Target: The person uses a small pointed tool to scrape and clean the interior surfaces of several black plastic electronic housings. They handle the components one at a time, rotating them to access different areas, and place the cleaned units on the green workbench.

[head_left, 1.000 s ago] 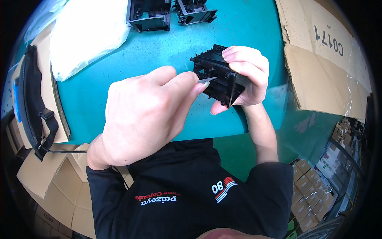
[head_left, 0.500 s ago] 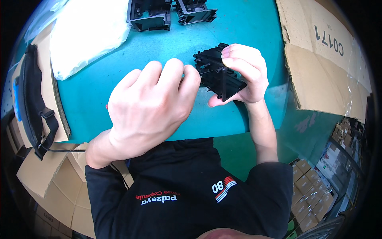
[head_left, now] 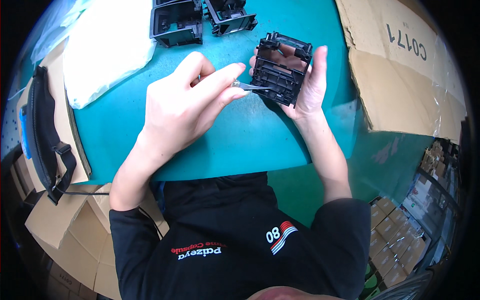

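Observation:
My right hand point(head_left: 312, 95) supports a black plastic housing point(head_left: 280, 71) from behind and beside it, thumb along its right edge. Its open, ribbed inner side faces up toward me. In my left hand point(head_left: 177, 107) a craft knife point(head_left: 248, 87) is pinched between thumb and fingers. The thin pointed metal blade reaches across the lower left part of the housing, its tip over the ribs; whether it touches them I cannot tell. Most of the knife's handle is hidden in my fingers.
Two more black housings point(head_left: 176, 25) point(head_left: 231, 20) stand at the far side of the green table point(head_left: 220, 150). A white plastic bag point(head_left: 107, 52) lies at the left, near a black strap point(head_left: 42, 130). Cardboard boxes flank the table, a large flap point(head_left: 400, 85) at the right.
The housing has been turned so its inner side shows, and raised slightly. My left hand has rolled over, bringing the knife blade into sight. The whole view has shifted a little.

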The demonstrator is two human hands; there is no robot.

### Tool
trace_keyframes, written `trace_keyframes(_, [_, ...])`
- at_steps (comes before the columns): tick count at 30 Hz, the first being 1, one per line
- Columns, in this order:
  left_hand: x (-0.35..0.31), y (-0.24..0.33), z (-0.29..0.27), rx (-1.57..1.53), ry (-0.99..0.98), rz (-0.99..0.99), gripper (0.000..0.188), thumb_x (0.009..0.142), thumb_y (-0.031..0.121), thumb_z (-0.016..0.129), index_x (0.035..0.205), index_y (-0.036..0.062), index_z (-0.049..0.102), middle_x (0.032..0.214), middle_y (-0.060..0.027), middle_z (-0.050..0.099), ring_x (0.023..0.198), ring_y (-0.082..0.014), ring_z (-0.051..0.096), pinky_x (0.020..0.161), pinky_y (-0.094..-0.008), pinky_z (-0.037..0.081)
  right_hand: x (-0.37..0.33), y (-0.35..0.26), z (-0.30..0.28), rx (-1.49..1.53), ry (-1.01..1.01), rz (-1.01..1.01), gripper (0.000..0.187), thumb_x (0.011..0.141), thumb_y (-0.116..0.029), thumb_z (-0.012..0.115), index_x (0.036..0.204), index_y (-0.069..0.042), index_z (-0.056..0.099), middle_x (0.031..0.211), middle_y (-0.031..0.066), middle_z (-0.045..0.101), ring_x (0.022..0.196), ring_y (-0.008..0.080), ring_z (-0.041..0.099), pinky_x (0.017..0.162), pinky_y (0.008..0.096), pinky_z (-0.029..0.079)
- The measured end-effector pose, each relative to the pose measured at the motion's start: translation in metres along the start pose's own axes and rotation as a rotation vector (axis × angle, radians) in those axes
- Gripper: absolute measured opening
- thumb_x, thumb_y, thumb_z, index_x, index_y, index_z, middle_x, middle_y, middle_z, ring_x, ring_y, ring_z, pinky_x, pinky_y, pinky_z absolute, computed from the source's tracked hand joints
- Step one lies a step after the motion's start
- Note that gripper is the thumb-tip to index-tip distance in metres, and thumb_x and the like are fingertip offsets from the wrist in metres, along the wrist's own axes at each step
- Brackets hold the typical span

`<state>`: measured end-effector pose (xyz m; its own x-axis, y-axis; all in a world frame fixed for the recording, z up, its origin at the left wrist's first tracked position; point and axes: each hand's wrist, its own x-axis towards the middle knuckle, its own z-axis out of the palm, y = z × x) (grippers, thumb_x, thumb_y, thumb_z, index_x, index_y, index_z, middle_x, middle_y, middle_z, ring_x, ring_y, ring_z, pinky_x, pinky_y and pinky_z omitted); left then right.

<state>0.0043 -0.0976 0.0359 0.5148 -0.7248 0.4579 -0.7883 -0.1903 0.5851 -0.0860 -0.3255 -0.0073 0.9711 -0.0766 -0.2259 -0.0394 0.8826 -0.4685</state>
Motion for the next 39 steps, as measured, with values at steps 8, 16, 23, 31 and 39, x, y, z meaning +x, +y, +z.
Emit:
trace_keyframes(8, [0.001, 0.004, 0.003, 0.041, -0.015, 0.019, 0.032, 0.086, 0.011, 0.082, 0.117, 0.0028, 0.077, 0.077, -0.0068, 0.062, 0.062, -0.018, 0.062, 0.053, -0.0307, 0.048, -0.005, 0.009, 0.019, -0.392, 0.147, -0.006, 0.087, 0.097, -0.079, 0.044, 0.134, -0.001, 0.056, 0.129, 0.0301, 0.064, 0.118, 0.0391, 0.068, 0.097, 0.0518, 0.061])
trace_keyframes(16, [0.001, 0.004, 0.001, 0.023, -0.016, 0.026, 0.029, 0.086, 0.01, 0.083, 0.113, 0.0009, 0.077, 0.075, -0.0067, 0.061, 0.06, -0.0183, 0.062, 0.053, -0.0299, 0.047, -0.007, 0.009, 0.025, -0.445, 0.107, 0.026, 0.084, 0.094, -0.081, 0.049, 0.127, -0.004, 0.057, 0.131, 0.0241, 0.065, 0.121, 0.0357, 0.066, 0.1, 0.0505, 0.059])
trace_keyframes(23, [0.003, 0.008, -0.001, 0.047, -0.028, 0.038, 0.026, 0.085, 0.01, 0.083, 0.108, 0.0003, 0.077, 0.073, -0.007, 0.06, 0.058, -0.019, 0.06, 0.051, -0.0305, 0.046, -0.008, 0.011, 0.024, -0.499, 0.145, 0.079, 0.098, 0.093, -0.086, 0.043, 0.139, 0.0, 0.056, 0.13, 0.0223, 0.066, 0.119, 0.0315, 0.067, 0.1, 0.0475, 0.058])
trace_keyframes(31, [0.003, 0.014, -0.003, 0.082, -0.021, 0.03, 0.023, 0.084, 0.01, 0.084, 0.102, -0.0001, 0.075, 0.072, -0.0073, 0.056, 0.056, -0.0209, 0.058, 0.05, -0.0318, 0.045, -0.011, 0.014, 0.038, -0.61, 0.208, 0.066, 0.096, 0.096, -0.083, 0.04, 0.138, 0.0, 0.06, 0.123, 0.0238, 0.07, 0.11, 0.0323, 0.072, 0.094, 0.0464, 0.062])
trace_keyframes(39, [0.002, 0.013, -0.002, 0.059, -0.015, 0.039, 0.023, 0.084, 0.01, 0.083, 0.101, -0.0005, 0.073, 0.073, -0.0078, 0.055, 0.057, -0.0218, 0.058, 0.05, -0.0325, 0.045, -0.012, 0.014, 0.034, -0.622, 0.157, 0.051, 0.098, 0.096, -0.083, 0.038, 0.14, 0.002, 0.058, 0.124, 0.0242, 0.07, 0.112, 0.0331, 0.071, 0.096, 0.0465, 0.061])
